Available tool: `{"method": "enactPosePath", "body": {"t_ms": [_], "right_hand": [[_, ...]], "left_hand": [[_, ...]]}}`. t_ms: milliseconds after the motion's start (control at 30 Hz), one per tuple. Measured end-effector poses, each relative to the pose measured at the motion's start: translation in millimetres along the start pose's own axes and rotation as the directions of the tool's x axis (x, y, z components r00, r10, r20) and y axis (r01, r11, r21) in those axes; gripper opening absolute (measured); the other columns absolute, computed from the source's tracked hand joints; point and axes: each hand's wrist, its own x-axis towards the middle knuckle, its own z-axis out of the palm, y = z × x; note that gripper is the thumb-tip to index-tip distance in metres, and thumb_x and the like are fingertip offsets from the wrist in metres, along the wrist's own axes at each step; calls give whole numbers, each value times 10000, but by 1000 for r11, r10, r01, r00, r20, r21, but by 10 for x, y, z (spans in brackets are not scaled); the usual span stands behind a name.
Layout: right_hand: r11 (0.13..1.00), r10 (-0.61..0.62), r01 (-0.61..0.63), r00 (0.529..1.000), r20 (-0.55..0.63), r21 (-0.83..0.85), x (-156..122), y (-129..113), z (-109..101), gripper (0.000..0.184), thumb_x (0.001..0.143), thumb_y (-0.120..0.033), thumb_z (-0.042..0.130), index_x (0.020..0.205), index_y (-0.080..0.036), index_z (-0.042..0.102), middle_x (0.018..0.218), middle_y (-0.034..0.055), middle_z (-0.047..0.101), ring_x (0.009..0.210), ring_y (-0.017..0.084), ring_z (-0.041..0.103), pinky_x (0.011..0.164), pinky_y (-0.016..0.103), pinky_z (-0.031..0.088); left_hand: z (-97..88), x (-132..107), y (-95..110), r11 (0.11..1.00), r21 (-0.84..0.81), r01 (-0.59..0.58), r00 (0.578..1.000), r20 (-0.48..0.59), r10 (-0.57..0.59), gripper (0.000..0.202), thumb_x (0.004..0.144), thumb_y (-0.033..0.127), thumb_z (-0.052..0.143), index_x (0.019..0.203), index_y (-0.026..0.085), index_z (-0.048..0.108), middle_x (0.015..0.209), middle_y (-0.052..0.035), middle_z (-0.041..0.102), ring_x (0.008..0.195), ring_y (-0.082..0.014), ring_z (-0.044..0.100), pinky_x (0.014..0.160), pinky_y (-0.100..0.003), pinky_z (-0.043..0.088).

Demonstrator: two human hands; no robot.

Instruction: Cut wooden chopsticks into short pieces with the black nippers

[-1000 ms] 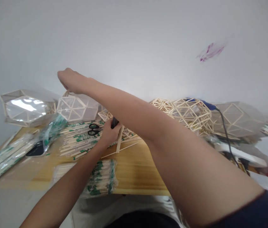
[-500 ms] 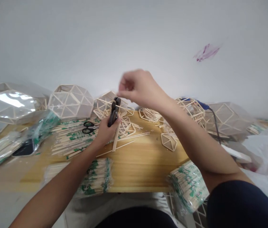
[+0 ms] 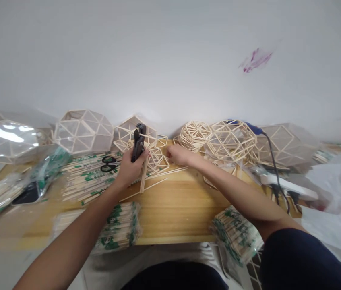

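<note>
Lowered right hand [image 3: 178, 154] since half a second ago, from up in front of the wall [image 3: 170, 60] to the rear part of the bench [image 3: 173, 213]; kept left hand [image 3: 130, 166] at much the same place. Observed left fingers clamped round black plier-like hand tool [image 3: 139, 141], standing nearly upright with a slight lean. Cannot tell state of right fingers: curled, but too hidden to read as gripping or bare. Located flat stick lattice [image 3: 158, 160] between both hands, near right fingertips, and bundle of stick frames [image 3: 195, 135] just behind right hand. Found loose sticks [image 3: 144, 177] angled down from just beneath left hand. Noted black-handled scissors [image 3: 109, 164] to left, lying on green-printed wrapped sticks [image 3: 88, 179]. Recorded also panelled stick dome [image 3: 84, 132] along wall, blue corded tool [image 3: 253, 128] and white power strip [image 3: 291, 186] at right, bagged stick pack [image 3: 237, 233] at front edge.
</note>
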Motion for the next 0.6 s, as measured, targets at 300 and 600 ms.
{"method": "enactPosePath", "body": {"t_ms": [300,600], "right_hand": [[998,36,-31,993,113,-51,27,-108,-70,195,897,-113,688,1049,-86,806,1126,249,789,1057,337,770,849,324,570],[1000,30,-30,999,33,6,-38,-69,-29,234,817,-112,780,1043,-163,811,1032,189,809,1009,313,776,864,305,557]], "left_hand": [[-10,2,-2,1000,4,0,1000,-2,0,302,835,477,745,832,177,712,751,-25,701,720,-177,624,676,-265,494],[2,-2,2,1000,-7,1,1000,-7,-1,328,812,499,766,839,176,719,764,-28,718,732,-189,643,680,-269,499]]}}
